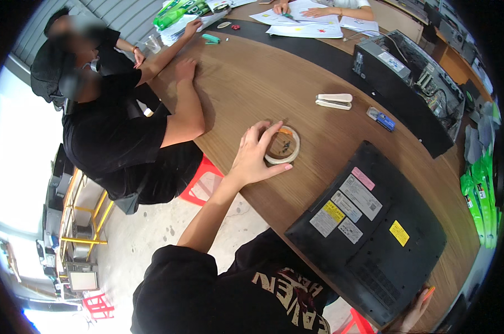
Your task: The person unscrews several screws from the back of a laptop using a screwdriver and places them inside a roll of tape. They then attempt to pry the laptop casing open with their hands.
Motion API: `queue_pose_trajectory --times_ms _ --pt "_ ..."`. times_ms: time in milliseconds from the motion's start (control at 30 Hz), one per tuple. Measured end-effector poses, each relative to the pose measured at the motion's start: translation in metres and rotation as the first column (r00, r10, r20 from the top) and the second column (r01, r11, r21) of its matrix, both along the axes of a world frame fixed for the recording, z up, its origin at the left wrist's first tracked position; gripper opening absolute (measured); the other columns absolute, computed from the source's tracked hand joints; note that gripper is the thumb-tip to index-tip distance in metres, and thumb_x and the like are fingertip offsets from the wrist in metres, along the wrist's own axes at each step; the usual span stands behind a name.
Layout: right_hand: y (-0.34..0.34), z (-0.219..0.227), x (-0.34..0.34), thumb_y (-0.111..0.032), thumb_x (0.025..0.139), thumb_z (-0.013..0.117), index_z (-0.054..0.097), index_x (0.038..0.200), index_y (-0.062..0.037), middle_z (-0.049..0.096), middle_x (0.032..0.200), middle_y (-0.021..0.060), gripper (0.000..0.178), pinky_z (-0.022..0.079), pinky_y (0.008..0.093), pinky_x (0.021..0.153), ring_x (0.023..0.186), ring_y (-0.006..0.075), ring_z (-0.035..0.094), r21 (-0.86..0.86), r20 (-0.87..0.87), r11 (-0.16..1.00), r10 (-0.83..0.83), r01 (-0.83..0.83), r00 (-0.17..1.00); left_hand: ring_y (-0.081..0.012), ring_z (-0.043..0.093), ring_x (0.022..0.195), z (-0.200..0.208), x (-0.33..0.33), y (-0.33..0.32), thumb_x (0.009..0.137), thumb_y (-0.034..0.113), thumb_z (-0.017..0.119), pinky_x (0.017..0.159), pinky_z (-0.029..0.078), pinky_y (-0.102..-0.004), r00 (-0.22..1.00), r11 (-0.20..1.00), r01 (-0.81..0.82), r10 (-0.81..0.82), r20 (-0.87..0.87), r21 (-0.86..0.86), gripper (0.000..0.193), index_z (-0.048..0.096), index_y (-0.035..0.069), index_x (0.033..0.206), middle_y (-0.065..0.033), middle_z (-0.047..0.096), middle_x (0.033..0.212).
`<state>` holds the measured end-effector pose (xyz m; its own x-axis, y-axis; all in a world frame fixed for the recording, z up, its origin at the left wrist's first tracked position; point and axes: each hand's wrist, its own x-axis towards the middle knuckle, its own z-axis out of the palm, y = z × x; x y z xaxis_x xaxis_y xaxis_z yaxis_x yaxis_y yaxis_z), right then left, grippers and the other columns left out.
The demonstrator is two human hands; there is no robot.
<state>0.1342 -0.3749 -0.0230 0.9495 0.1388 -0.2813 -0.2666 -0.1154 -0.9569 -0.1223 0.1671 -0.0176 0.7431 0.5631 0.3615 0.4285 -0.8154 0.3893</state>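
Observation:
My left hand (256, 157) rests on the table with its fingers spread round the near left side of a tape roll (295, 151). Several tiny dark pieces, which look like screws (286, 147), lie inside the ring, and a bit of orange shows at its far edge. A black laptop (369, 234) lies upside down on my right, its bottom cover with white, yellow and pink labels facing up. By the laptop's near right corner is my right hand (416, 313), partly hidden, with a small thin orange object (429, 293) at its fingers.
Beyond the ring are a white stapler (334, 101) and a small blue box (381, 119). An opened computer case (410, 78) stands at the far right. A person in black (118, 117) leans on the table at left. Another person's hands work on papers (305, 22) opposite.

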Motion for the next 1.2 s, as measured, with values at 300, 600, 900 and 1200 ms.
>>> queue_pose_trajectory --times_ms 300,600,900,1200 --pt "-0.012 -0.009 0.008 -0.031 0.101 0.049 0.048 0.124 -0.0012 0.058 0.116 0.0091 0.038 0.044 0.0305 0.092 0.107 0.0168 0.055 0.155 0.009 0.969 0.196 -0.195 0.981 -0.0334 0.046 0.119 0.004 0.002 -0.001 0.066 0.051 0.078 0.108 0.025 -0.0589 0.998 0.999 0.054 -0.053 -0.019 0.007 0.091 0.040 0.018 0.142 -0.0133 0.047 0.126" --pt "0.033 0.024 -0.023 -0.033 0.099 0.053 0.047 0.129 -0.0015 0.058 0.117 0.0099 0.044 0.044 0.0314 0.094 0.111 0.0181 0.054 0.101 0.006 0.992 -0.072 0.071 0.997 -0.0304 0.046 0.121 0.009 -0.001 -0.004 0.065 0.051 0.078 0.109 0.022 -0.0607 0.995 0.998 0.065 -0.065 -0.069 -0.001 0.093 0.039 0.020 0.143 -0.0106 0.048 0.127" --pt "-0.009 -0.017 0.007 -0.031 0.099 0.053 0.047 0.128 -0.0028 0.058 0.116 0.0095 0.041 0.045 0.0307 0.093 0.108 0.0179 0.056 0.087 -0.021 0.996 -0.034 0.036 0.999 -0.0298 0.040 0.133 0.013 -0.003 -0.003 0.062 0.051 0.081 0.111 0.019 -0.0611 0.984 0.986 0.136 -0.145 -0.100 -0.092 0.099 0.037 0.019 0.144 -0.0077 0.050 0.138" --pt "-0.014 -0.018 0.011 -0.028 0.100 0.051 0.047 0.128 -0.0023 0.057 0.116 0.0081 0.038 0.046 0.0303 0.090 0.105 0.0164 0.057 0.214 0.031 0.967 0.132 -0.136 0.991 -0.0301 0.039 0.134 0.014 -0.002 -0.006 0.059 0.053 0.081 0.111 0.018 -0.0613 0.977 0.982 0.171 -0.180 -0.117 -0.084 0.101 0.037 0.019 0.144 -0.0105 0.042 0.144"
